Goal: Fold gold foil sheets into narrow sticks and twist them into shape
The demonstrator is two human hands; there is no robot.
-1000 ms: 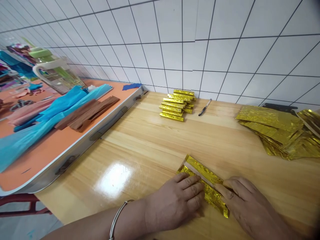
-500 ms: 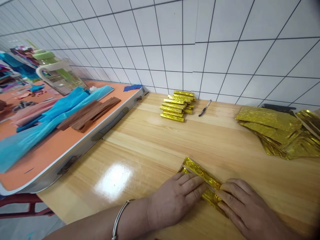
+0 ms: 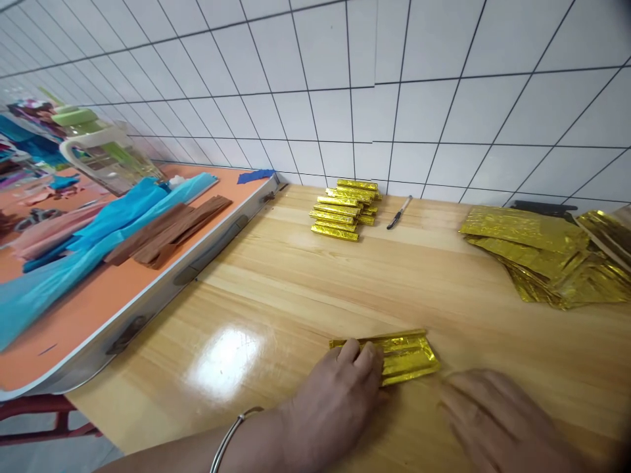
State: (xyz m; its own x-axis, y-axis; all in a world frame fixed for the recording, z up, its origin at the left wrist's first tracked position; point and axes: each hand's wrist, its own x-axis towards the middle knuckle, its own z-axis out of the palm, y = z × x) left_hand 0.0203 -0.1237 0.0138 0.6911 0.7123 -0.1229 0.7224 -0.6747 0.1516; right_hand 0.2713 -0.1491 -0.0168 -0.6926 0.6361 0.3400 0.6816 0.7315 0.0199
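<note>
A folded gold foil strip (image 3: 407, 356) lies flat on the wooden table (image 3: 276, 289), close to the front edge. My left hand (image 3: 340, 401) rests on the strip's left end, fingers curled together and pressing it down. My right hand (image 3: 493, 420) lies just right of the strip and a little nearer to me, off the foil. It is blurred, and its fingers look stretched out flat with nothing in them. A metal bracelet (image 3: 231, 430) sits on my left wrist.
A stack of folded gold strips (image 3: 342, 210) and a pen (image 3: 398, 212) lie by the tiled wall. Loose gold foil sheets (image 3: 542, 253) are piled at the right. To the left, an orange table (image 3: 98, 295) carries blue paper (image 3: 98, 230), brown strips (image 3: 167, 230) and a jug (image 3: 98, 154).
The gold strip has been folded narrower and turned from slanted to nearly level. My right hand has come off it and drawn back to the right; my left hand stays on its left end.
</note>
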